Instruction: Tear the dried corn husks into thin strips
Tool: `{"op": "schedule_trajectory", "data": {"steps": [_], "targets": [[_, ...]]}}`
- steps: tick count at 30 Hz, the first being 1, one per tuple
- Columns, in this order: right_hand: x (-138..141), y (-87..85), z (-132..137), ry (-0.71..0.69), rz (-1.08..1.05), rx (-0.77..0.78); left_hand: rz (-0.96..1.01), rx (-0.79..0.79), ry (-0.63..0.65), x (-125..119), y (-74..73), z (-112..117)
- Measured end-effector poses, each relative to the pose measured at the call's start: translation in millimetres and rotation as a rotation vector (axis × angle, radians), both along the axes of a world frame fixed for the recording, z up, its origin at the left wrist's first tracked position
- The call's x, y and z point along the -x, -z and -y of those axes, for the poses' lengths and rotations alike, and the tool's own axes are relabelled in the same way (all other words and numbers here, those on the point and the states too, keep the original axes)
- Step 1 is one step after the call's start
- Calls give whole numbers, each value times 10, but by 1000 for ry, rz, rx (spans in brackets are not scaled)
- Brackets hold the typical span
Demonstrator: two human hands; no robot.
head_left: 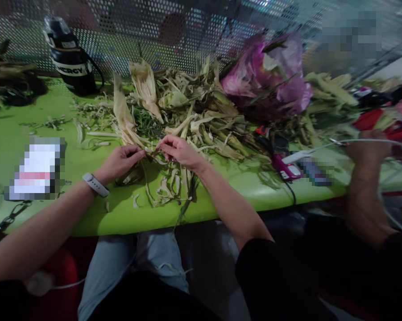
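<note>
My left hand (pixel 125 161), with a white band (pixel 96 184) on the wrist, is closed in a pinch close to the green tabletop. Just to its right, my right hand (pixel 180 152) has its fingers curled together. A thin pale strip of dry husk (pixel 150 152) runs between the two sets of fingertips, and both appear to grip it. Directly behind my left hand leans a tall tan corn husk (pixel 123 109). Torn pale strips (pixel 169 185) lie below my right hand. Small details at the fingertips are blurred.
Behind my hands spreads a heap of husks (pixel 217 129), with a pink plastic bag (pixel 267 76) behind it. A black bottle (pixel 72 60) and a phone (pixel 36 167) are on the left. At right are a magenta device (pixel 286 167), another phone (pixel 316 171) and a co-worker's hand (pixel 368 145).
</note>
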State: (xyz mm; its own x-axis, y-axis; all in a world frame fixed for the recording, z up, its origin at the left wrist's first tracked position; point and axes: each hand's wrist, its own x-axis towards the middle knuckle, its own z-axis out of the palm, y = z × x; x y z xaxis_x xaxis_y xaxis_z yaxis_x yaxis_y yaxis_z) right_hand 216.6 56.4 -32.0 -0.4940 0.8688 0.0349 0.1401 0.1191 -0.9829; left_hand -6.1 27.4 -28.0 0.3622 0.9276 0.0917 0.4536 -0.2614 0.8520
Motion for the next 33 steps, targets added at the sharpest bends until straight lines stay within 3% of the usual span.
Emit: {"op": "schedule_trajectory", "data": {"steps": [5,11,18,24,29,31,33], "targets": [[51,75,-32,33,29,-117,172,-50,-199,-5,5,2],[40,116,-56,41,90,-192,-6,-304,-255,-10,9,25],[50,85,-25,92,90,-228,136,-292,-150,-31,-4,63],[100,71,27,100,135,-229,108,-39,139,-61,-42,102],[106,25,70,73,203,-271,159,198,178,-8,-153,93],[104,19,80,36,200,-267,135,127,205,19,-207,81],[101,16,89,1,198,-278,101,-58,208,36,-241,71]]}}
